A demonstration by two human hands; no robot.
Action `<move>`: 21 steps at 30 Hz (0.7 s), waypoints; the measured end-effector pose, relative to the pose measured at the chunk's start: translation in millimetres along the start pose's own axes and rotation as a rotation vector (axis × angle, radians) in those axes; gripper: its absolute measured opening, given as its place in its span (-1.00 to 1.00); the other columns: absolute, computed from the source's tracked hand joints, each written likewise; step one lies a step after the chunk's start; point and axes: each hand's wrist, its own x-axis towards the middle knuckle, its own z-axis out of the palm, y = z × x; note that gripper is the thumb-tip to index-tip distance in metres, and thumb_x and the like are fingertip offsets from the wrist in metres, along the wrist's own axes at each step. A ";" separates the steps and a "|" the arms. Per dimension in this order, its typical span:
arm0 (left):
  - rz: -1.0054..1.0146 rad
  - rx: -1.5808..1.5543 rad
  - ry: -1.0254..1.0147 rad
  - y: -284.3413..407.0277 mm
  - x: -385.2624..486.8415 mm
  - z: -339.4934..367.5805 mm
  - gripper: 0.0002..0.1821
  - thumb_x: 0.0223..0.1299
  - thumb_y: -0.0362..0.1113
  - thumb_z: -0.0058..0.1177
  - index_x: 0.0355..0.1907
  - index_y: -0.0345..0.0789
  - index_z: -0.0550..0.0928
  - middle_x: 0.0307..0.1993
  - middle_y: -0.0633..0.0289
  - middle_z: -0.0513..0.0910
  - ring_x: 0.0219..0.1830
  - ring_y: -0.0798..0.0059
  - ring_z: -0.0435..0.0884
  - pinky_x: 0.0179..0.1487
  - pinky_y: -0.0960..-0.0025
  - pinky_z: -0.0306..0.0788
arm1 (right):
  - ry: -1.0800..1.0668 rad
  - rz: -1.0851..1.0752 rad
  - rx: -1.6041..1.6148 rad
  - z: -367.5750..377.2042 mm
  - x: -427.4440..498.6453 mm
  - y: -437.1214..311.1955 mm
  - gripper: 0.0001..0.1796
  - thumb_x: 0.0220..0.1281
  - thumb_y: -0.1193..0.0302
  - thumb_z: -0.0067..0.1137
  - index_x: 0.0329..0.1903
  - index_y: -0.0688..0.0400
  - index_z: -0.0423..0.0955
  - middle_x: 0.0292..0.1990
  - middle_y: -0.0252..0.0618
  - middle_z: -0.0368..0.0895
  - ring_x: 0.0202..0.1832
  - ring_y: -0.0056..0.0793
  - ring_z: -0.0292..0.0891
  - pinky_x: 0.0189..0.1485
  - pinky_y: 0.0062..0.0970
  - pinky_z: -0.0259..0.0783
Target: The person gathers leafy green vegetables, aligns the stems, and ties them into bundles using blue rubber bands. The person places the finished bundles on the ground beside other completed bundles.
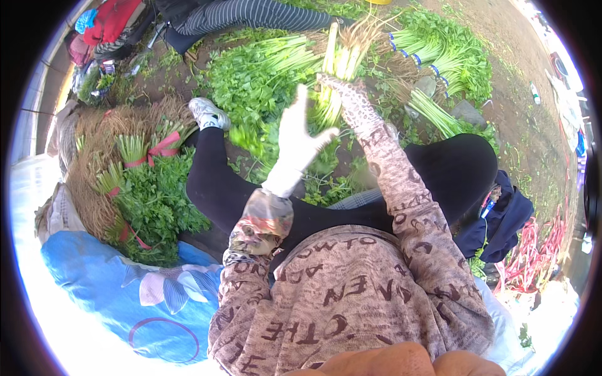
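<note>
My left hand [298,129], in a white glove, is spread with thumb and fingers apart and nothing in it. To its upper right, my right hand [339,84], partly covered by a patterned sleeve or glove, grips a bunch of leafy green stalks [349,61], roots upward and leaves downward. Left of that bunch lies a large pile of similar loose stalks [254,75] on the soil. Cut or fallen leaves lie between my legs.
Bunches with blue bands [451,61] lie at upper right, near a stone [468,113]. Bunches tied with red ribbon [162,150] are stacked at left above a blue sack [141,301]. Red strips [536,254] lie at right. Another person's striped leg [254,15] stretches across the top.
</note>
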 end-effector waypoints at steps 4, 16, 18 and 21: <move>-0.150 -0.475 -0.083 1.9 17.5 -12.2 0.21 -0.12 -0.15 0.51 0.49 -0.36 -0.02 0.37 -0.07 0.29 0.39 0.28 0.30 0.40 0.25 0.24 | -0.360 -0.193 -0.140 -13.3 -4.1 14.1 -0.61 0.32 0.37 0.20 0.15 0.25 0.51 0.05 -0.18 0.63 0.07 -0.51 0.55 0.10 -0.55 0.50; -0.569 -1.307 -0.277 -22.1 -28.1 -1.0 -0.45 -0.05 -0.48 0.37 0.08 -0.47 0.53 -0.29 0.11 0.67 -0.42 0.46 0.66 -0.43 0.44 0.59 | -0.235 -0.543 0.004 -53.1 72.8 -113.2 -0.11 0.37 -0.22 -0.17 0.40 0.29 0.10 0.29 0.18 0.31 0.32 -0.08 0.32 0.29 -0.06 0.40; -0.537 -1.397 -0.227 -28.6 -25.2 -4.9 -0.42 -0.06 -0.48 0.37 0.10 -0.47 0.52 -0.31 0.14 0.67 -0.46 0.50 0.63 -0.44 0.47 0.57 | -0.142 -0.454 -0.046 -29.4 38.8 -93.6 0.06 0.28 -0.34 -0.21 0.48 0.29 -0.12 0.41 0.23 0.06 0.43 0.00 0.13 0.42 0.02 0.17; -0.530 -1.344 -0.215 -11.9 -9.2 -11.2 -0.39 -0.07 -0.46 0.36 0.13 -0.46 0.52 -0.35 0.18 0.67 -0.48 0.54 0.62 -0.37 0.48 0.55 | -0.263 -0.084 -0.236 -1.4 -9.1 -61.9 0.22 0.08 -0.47 -0.15 0.49 0.25 -0.14 0.44 0.29 -0.07 0.47 0.11 -0.02 0.45 0.11 0.04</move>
